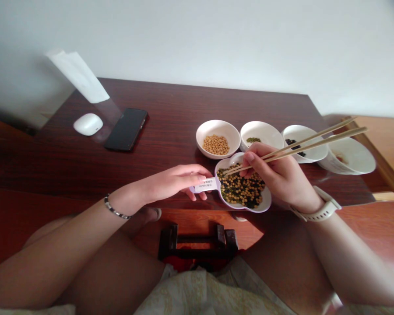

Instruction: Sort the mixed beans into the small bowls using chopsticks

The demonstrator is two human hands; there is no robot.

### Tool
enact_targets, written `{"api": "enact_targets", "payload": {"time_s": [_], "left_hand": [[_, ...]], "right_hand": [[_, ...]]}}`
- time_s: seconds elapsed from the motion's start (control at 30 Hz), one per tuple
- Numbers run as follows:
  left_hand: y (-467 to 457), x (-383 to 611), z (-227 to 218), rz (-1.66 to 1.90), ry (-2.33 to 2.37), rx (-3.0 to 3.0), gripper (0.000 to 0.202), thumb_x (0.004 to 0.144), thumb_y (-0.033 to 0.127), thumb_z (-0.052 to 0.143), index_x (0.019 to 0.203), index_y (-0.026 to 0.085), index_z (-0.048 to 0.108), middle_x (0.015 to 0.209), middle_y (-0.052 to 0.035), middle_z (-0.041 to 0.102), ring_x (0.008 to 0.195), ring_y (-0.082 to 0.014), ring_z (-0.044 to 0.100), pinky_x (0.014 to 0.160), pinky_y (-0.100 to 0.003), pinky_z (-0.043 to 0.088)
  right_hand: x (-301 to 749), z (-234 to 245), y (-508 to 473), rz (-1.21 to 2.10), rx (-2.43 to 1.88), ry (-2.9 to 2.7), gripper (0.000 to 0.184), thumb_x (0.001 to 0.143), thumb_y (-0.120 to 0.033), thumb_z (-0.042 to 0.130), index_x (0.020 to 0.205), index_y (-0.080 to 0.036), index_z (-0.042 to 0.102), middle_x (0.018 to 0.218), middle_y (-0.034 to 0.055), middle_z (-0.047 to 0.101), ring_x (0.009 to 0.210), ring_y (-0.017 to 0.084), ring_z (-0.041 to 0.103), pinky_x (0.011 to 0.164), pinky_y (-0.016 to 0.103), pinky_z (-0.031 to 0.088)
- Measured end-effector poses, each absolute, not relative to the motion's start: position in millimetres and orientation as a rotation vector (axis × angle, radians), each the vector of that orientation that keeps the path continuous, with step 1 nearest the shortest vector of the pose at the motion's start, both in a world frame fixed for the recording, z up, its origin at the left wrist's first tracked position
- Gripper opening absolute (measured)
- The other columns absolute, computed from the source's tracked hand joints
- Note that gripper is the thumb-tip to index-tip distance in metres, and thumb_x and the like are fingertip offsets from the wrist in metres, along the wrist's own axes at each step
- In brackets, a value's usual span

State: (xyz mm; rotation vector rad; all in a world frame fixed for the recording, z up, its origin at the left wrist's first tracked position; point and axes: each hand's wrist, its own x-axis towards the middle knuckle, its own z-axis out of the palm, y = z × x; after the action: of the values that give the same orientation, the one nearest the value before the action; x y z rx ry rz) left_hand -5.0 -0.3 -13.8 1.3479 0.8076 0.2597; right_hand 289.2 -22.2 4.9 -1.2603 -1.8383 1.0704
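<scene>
My left hand [187, 177] is closed around the handle of a white, purple-rimmed dish [267, 202] at the table's front edge. A label with print lies on that handle. Mixed yellow, black and green beans [241, 190] fill the dish. Over its right side, my right hand [272, 173] grips a pair of wooden chopsticks [315, 141]. Their tips reach into the beans at the left of the dish; whether they pinch a bean is too small to tell. Behind the dish stand a bowl of yellow beans [216, 144] and a bowl with a few green beans [253, 140].
Farther right are a bowl with black beans [310, 153] and a bowl with reddish-brown bits [359, 157]. To the left lie a black phone [126, 129], a white rounded case [88, 124] and a white paper packet [80, 76]. A wall [197, 43] borders the table's back.
</scene>
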Motion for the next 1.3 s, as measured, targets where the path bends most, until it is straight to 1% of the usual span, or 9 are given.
{"api": "enact_targets", "payload": {"time_s": [0.07, 0.23, 0.43, 0.67, 0.8, 1.0, 1.3], "left_hand": [[0, -5, -14, 0.261, 0.808, 1.344, 0.037, 0.113, 0.047, 0.06, 0.134, 0.018, 0.07, 0.115, -0.0107, 0.082, 0.102, -0.0255, 0.079, 0.083, -0.035, 0.062], [0, -5, -15, 0.258, 0.805, 1.349, 0.037, 0.113, 0.046, 0.061, 0.135, 0.017, 0.07, 0.117, -0.011, 0.081, 0.103, -0.0255, 0.079, 0.084, -0.035, 0.061], [0, -5, -15, 0.264, 0.815, 1.345, 0.037, 0.112, 0.046, 0.061, 0.135, 0.019, 0.071, 0.118, -0.0108, 0.081, 0.102, -0.0257, 0.079, 0.084, -0.036, 0.062], [0, -6, -15, 0.266, 0.819, 1.344, 0.039, 0.111, 0.049, 0.062, 0.135, 0.018, 0.07, 0.112, -0.0102, 0.082, 0.102, -0.0267, 0.079, 0.084, -0.036, 0.062], [0, -6, -15, 0.258, 0.807, 1.355, 0.039, 0.112, 0.048, 0.061, 0.135, 0.018, 0.07, 0.112, -0.0105, 0.082, 0.101, -0.0257, 0.079, 0.083, -0.036, 0.062], [0, -5, -14, 0.262, 0.809, 1.356, 0.037, 0.113, 0.046, 0.06, 0.134, 0.018, 0.07, 0.113, -0.0107, 0.082, 0.101, -0.0255, 0.079, 0.083, -0.035, 0.062], [0, -6, -15, 0.269, 0.797, 1.348, 0.034, 0.113, 0.044, 0.06, 0.134, 0.019, 0.07, 0.117, -0.0112, 0.082, 0.103, -0.0257, 0.079, 0.083, -0.035, 0.062]], "right_hand": [[290, 3, -21, 1.082, -1.257, -1.841, 0.032, 0.113, -0.049, 0.061, 0.093, -0.025, 0.065, 0.088, 0.0033, 0.068, 0.08, 0.02, 0.068, 0.073, 0.033, 0.055], [291, -6, -17, 1.084, -1.193, -1.879, 0.032, 0.111, -0.049, 0.065, 0.092, -0.023, 0.067, 0.088, 0.0035, 0.068, 0.077, 0.019, 0.066, 0.069, 0.031, 0.054], [290, -3, -18, 1.011, -1.189, -1.926, 0.035, 0.114, -0.047, 0.061, 0.09, -0.023, 0.065, 0.086, 0.0031, 0.067, 0.077, 0.018, 0.065, 0.071, 0.033, 0.05], [294, 0, -18, 0.943, -1.25, -1.915, 0.037, 0.115, -0.049, 0.058, 0.091, -0.023, 0.066, 0.084, 0.0037, 0.07, 0.078, 0.021, 0.065, 0.074, 0.036, 0.049], [295, -1, -16, 0.966, -1.262, -1.953, 0.036, 0.115, -0.05, 0.058, 0.093, -0.023, 0.065, 0.085, 0.0032, 0.069, 0.079, 0.02, 0.064, 0.075, 0.035, 0.048], [294, -2, -16, 0.994, -1.247, -1.962, 0.032, 0.114, -0.048, 0.061, 0.093, -0.023, 0.065, 0.087, 0.0024, 0.069, 0.083, 0.02, 0.064, 0.078, 0.034, 0.048], [292, -3, -18, 1.076, -1.225, -1.88, 0.03, 0.113, -0.047, 0.063, 0.098, -0.022, 0.068, 0.088, 0.0021, 0.069, 0.079, 0.018, 0.068, 0.072, 0.032, 0.052]]}}
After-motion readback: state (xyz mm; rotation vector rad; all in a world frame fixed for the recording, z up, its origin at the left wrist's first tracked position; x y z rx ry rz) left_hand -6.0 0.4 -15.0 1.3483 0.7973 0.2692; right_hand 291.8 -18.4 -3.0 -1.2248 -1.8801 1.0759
